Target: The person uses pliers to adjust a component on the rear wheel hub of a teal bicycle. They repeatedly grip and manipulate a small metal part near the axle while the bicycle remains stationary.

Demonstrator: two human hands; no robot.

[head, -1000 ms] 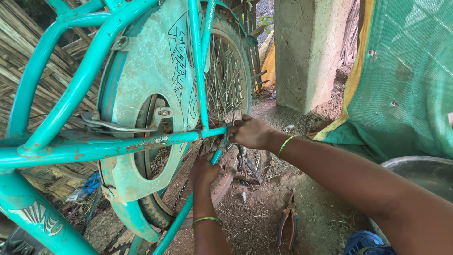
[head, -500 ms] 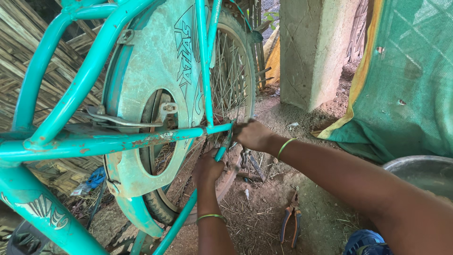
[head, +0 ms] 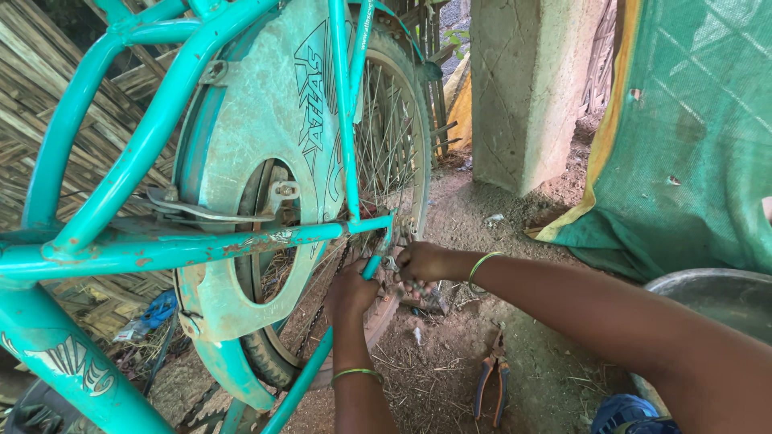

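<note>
Since a moment ago the view has crept a little closer and the right hand (head: 422, 263) has slid slightly down toward the axle, while the left hand (head: 351, 291) stays where it was under the frame. The teal bicycle (head: 161, 145) stands close in front, its rear wheel (head: 394, 145) half hidden behind a wide, dusty chain cover (head: 241, 128). Both hands meet at the hub, where the thin frame tubes come together. The left hand is curled shut around the lower slanting tube (head: 322, 354), a green bangle on its wrist. The right hand is closed in a fist at the axle end, fingers pressed on something small and metallic there; what exactly it grips I cannot tell. It wears a green bangle too. On the dirt ground (head: 450, 378) just beside the arms lies a pair of pliers (head: 490, 386) with orange and blue handles. A metal basin (head: 708, 293) sits at the right edge, under the right forearm. Behind it hangs a green net cloth (head: 691, 137), beside a concrete pillar (head: 531, 88).
</note>
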